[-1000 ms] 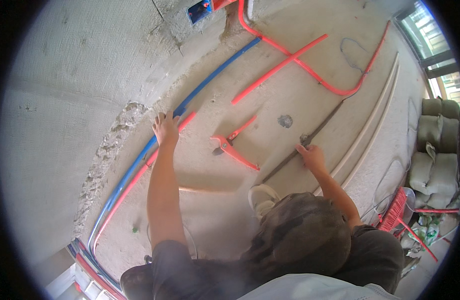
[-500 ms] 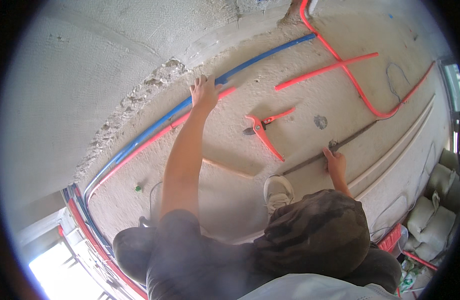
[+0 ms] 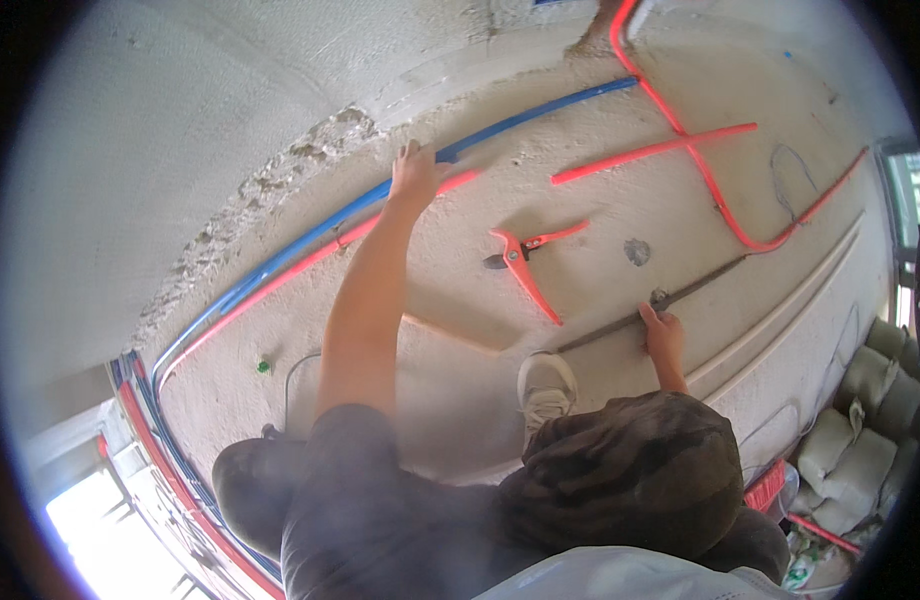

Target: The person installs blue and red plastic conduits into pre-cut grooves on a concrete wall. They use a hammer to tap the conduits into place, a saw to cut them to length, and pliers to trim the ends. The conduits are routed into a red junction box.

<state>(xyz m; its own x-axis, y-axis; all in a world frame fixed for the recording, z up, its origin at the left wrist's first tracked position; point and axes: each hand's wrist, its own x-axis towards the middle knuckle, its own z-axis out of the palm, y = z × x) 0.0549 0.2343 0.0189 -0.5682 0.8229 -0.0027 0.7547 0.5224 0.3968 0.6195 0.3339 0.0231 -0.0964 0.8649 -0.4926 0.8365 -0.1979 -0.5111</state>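
My left hand [image 3: 416, 180] is closed over the blue pipes [image 3: 325, 232] that run along the floor by the wall base. Its fingers curl over the far side. A red pipe [image 3: 290, 277] lies just on the near side of them. My right hand [image 3: 665, 342] is closed with thumb and fingers on a long, thin dark rod [image 3: 707, 280] lying across the floor. Between the two hands rests an orange pipe cutter [image 3: 520, 268], its handles spread apart and its dark blade toward the left.
A loose red pipe [image 3: 620, 163] crosses a bent red pipe [image 3: 708, 185] at the far right. A wooden strip [image 3: 450, 333] lies near my shoe [image 3: 547, 385]. Stuffed sacks [image 3: 848, 450] are piled at the right, and a broken wall edge [image 3: 250, 200] runs at the left.
The whole view has shifted slightly. My left hand stays on the blue pipes and my right hand on the rod, with little visible movement of either.
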